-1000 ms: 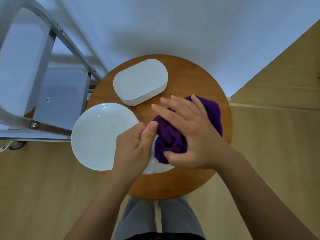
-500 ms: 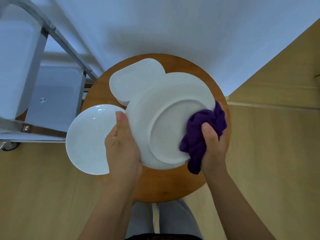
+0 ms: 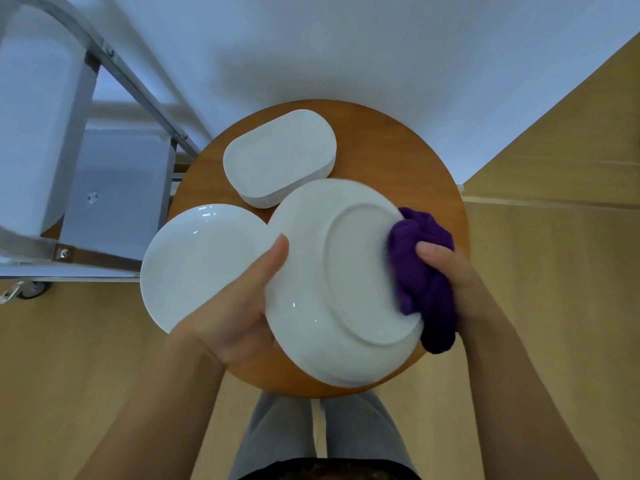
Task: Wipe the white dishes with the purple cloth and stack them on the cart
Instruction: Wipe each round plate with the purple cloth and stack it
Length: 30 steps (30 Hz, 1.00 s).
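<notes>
So from my feed: small round wooden table (image 3: 408,147) on a light wood floor (image 3: 554,306), white wall (image 3: 346,46) behind it, metal cart (image 3: 114,188) parked just left. A stack of oblong dishes (image 3: 277,157) sits at the back of the table, and a round plate (image 3: 197,265) hangs over its left edge. The left hand (image 3: 242,306) grips a second plate (image 3: 332,282), tilted bottom-up toward me, thumb on its rim. The right hand (image 3: 446,271) is curled round the bunched purple cloth (image 3: 422,278), pressed against that plate's right side.
</notes>
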Motion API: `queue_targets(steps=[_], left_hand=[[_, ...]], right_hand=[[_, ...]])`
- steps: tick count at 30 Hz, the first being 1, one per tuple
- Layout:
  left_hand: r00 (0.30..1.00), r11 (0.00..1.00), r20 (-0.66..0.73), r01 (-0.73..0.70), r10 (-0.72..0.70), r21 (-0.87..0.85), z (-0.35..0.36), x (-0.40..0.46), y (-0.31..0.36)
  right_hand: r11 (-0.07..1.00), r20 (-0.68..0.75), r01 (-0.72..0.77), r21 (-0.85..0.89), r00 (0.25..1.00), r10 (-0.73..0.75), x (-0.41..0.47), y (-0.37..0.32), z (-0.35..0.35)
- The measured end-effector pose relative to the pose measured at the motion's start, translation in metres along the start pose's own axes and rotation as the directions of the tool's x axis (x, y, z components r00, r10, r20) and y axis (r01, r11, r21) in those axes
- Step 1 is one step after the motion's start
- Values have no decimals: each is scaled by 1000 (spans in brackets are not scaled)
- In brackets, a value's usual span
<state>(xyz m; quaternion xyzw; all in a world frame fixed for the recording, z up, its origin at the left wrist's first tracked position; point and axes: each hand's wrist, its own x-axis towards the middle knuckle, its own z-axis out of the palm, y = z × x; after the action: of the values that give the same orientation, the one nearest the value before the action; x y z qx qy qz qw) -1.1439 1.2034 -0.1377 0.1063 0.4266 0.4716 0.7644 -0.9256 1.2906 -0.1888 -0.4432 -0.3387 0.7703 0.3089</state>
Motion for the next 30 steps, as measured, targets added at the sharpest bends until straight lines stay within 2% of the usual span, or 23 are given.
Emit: queue_targets(steps=[2,9,12,14,16,19,21,23,25,28,30], left_hand=[[996,1000,-82,29,-29,8,-5,5,-2],[991,992,-28,-130,129,0,10,13,-20],[977,983,-111,-183,184,21,23,19,-28],[967,979,-158,-192,200,68,27,23,-36],[965,965,-144,-194,220,176,29,25,-46],[963,928,-122,-190,240,321,34,31,-56],[958,914,-126,-199,257,353,40,35,-59],[951,896,-137,-205,278,395,40,32,-61],[954,895,-139,-190,265,404,32,28,-60],[953,870,-103,-211,284,445,19,16,-53],[967,831,-42,-193,251,522,20,10,-53]], right_hand=[[995,-5,-20,-97,1000,20,2,-2,3],[994,-79,-6,-112,997,-3,-12,12,19],[986,-182,12,-164,982,-42,-19,23,35],[987,-262,21,-158,963,-63,-23,26,43],[990,-345,59,-128,933,-100,-27,27,50],[970,-465,186,-155,853,-238,-36,33,71],[950,-470,275,-149,826,-313,-41,38,87],[945,-467,316,-82,826,-316,-43,37,92],[948,-535,308,82,816,-219,-38,26,75],[844,-521,361,396,845,-117,-17,6,42],[869,-482,277,410,875,-52,-2,-1,38]])
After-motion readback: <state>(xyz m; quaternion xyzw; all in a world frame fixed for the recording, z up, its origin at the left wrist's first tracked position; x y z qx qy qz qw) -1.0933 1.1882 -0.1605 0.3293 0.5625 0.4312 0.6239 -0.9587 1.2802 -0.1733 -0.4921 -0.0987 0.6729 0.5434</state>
